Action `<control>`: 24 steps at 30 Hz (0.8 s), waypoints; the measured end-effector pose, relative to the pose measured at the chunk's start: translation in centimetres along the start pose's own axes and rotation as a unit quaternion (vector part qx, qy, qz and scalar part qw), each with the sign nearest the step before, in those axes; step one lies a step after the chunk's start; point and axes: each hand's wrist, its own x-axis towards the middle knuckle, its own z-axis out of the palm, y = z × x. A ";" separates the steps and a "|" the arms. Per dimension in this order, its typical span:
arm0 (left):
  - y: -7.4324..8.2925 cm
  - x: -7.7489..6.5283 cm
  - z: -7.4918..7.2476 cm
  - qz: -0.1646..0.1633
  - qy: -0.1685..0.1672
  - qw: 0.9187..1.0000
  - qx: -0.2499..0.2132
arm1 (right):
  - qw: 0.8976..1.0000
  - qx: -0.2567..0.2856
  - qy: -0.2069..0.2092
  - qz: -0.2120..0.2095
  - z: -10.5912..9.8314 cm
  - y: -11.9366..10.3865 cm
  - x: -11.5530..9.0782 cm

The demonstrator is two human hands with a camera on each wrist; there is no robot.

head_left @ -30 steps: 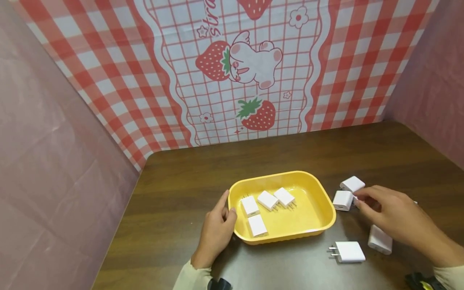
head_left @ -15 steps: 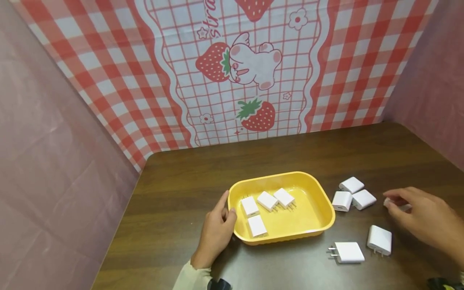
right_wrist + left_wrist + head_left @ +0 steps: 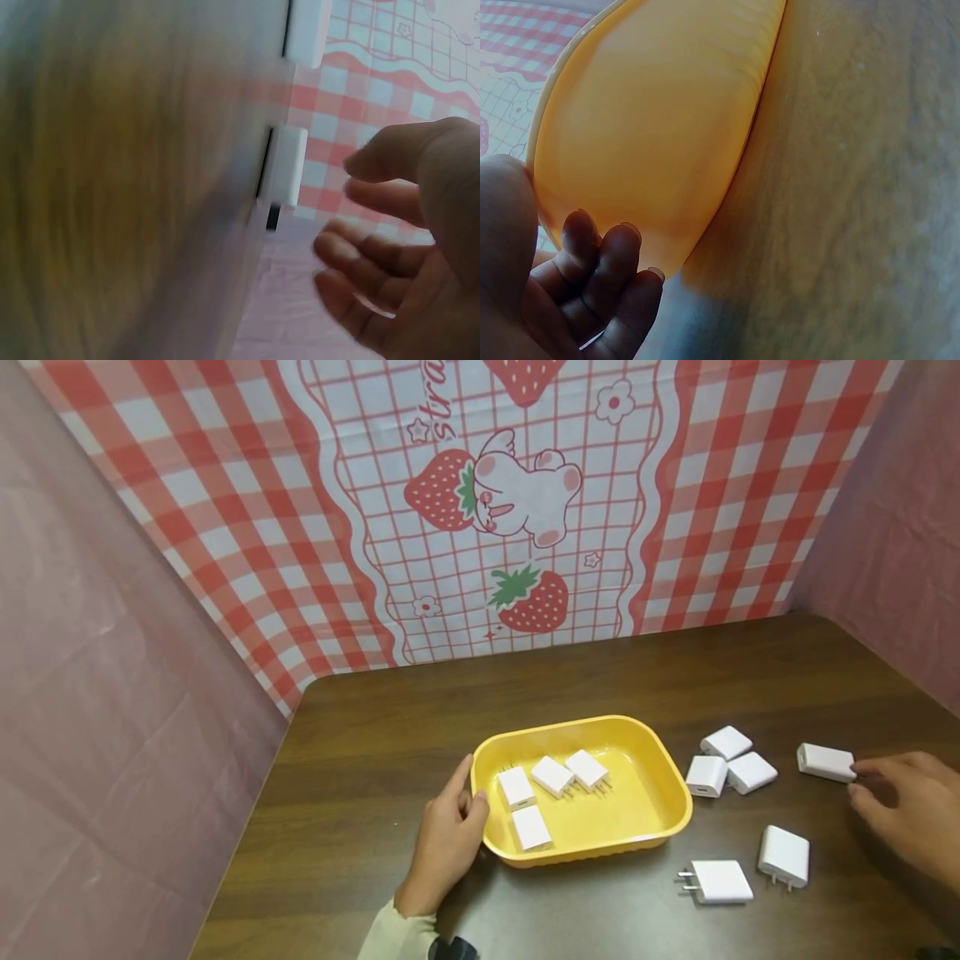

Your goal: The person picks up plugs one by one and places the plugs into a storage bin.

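At its left end, my left hand (image 3: 448, 839) holds the yellow plastic tray (image 3: 678, 806); the left wrist view shows fingers (image 3: 619, 262) curled against its outer wall and the thumb at the rim. Inside lie several white charger plugs, such as one charger plug (image 3: 588, 769) with its prongs showing. On the right, my right hand (image 3: 911, 810) has its fingertips right at the end of a white charger plug (image 3: 825, 762) lying on the table. The right wrist view has this hand (image 3: 420, 255) loosely bent, nothing between fingers and thumb, a white plug (image 3: 285, 165) beyond it.
Three white charger plugs (image 3: 752, 773) lie clustered right of the tray. Nearer the front are a plug with prongs pointing left (image 3: 722, 882) and another with prongs toward the front (image 3: 784, 857). A checked strawberry cloth (image 3: 525, 502) hangs behind the wooden table (image 3: 390, 735).
My right hand has moved right, away from the clustered plugs, and let go of a charger plug that now lies apart on the table. The left hand and tray stay nearly still.
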 end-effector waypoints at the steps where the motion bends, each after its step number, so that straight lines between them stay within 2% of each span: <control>1: 0.0 0.0 0.0 -0.001 0.000 1.000 0.000 | 1.000 -0.003 -0.006 0.003 0.0 0.2 -0.2; 13: 0.0 0.0 0.0 -0.003 0.002 1.000 0.004 | 0.995 -0.017 -0.092 0.020 -0.1 1.4 -1.0; 21: -0.1 0.0 0.1 -0.002 0.002 1.000 0.004 | 0.989 -0.049 -0.140 0.012 -0.2 2.0 -0.8; 24: -0.2 0.0 0.1 0.001 0.000 1.000 -0.002 | 0.983 -0.068 -0.168 0.016 -0.4 2.0 -0.4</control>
